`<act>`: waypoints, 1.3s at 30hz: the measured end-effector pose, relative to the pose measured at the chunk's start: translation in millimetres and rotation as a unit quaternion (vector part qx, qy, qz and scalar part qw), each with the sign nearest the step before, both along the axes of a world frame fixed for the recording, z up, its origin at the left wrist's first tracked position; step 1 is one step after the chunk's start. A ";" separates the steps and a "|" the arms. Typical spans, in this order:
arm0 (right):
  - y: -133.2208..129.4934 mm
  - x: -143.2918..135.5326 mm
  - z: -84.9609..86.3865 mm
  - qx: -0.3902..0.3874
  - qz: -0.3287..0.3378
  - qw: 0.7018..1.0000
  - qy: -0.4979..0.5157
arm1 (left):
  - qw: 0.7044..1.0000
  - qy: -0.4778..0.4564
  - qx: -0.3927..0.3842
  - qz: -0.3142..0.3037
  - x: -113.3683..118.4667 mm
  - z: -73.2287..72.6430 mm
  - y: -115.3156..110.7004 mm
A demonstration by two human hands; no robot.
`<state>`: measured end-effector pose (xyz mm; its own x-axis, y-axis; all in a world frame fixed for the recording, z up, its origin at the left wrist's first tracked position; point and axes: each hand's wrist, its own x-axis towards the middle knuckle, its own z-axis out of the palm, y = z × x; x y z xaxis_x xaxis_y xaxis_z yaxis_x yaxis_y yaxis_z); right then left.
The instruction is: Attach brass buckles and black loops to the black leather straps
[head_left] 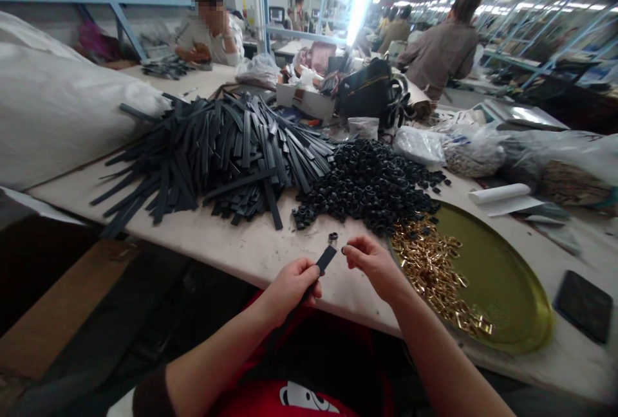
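My left hand [295, 283] is closed round a flat black strap [326, 259], whose squared end points up and to the right. Just right of that end, my right hand [371, 262] pinches a small black loop [344, 250] between thumb and fingertips; the two pieces are apart. Another black loop [333, 237] lies on the table behind the strap's end. Beyond my hands sit a heap of black loops [371, 179] and, to the left, a large pile of black straps [226, 147]. Gold buckles [429, 269] fill the left side of a round gold tray [512, 275].
A dark phone [584, 304] lies on the table [226, 253] at the far right. Plastic bags [473, 153], a white paper roll [499, 193] and a black bag [369, 92] stand further back. A big white sack [62, 108] borders the left. Other people sit or stand behind.
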<state>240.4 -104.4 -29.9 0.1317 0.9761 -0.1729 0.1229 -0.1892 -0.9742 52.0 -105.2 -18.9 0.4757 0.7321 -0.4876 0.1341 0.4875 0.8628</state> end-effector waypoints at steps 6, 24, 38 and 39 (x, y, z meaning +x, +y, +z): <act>-28.3 -20.7 4.8 -0.058 -0.070 0.962 0.258 | 0.985 0.079 0.146 -0.045 3.5 5.7 -10.7; -37.1 -18.5 -10.3 -0.055 -0.031 0.988 0.139 | 0.921 0.213 0.250 -0.210 -1.0 22.8 3.8; -37.6 -30.4 -18.2 0.026 0.015 0.999 -0.021 | 0.989 0.065 0.070 -0.108 4.8 -1.5 8.6; -37.0 -19.4 -14.7 0.042 0.023 0.996 -0.073 | 0.989 0.065 0.085 -0.104 5.2 -2.0 11.2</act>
<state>220.9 -141.4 -44.5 0.1051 0.9918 -0.0724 0.2703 -0.0986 -0.9577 57.2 -94.1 -20.9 0.5656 0.7013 -0.4339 0.3321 0.2879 0.8982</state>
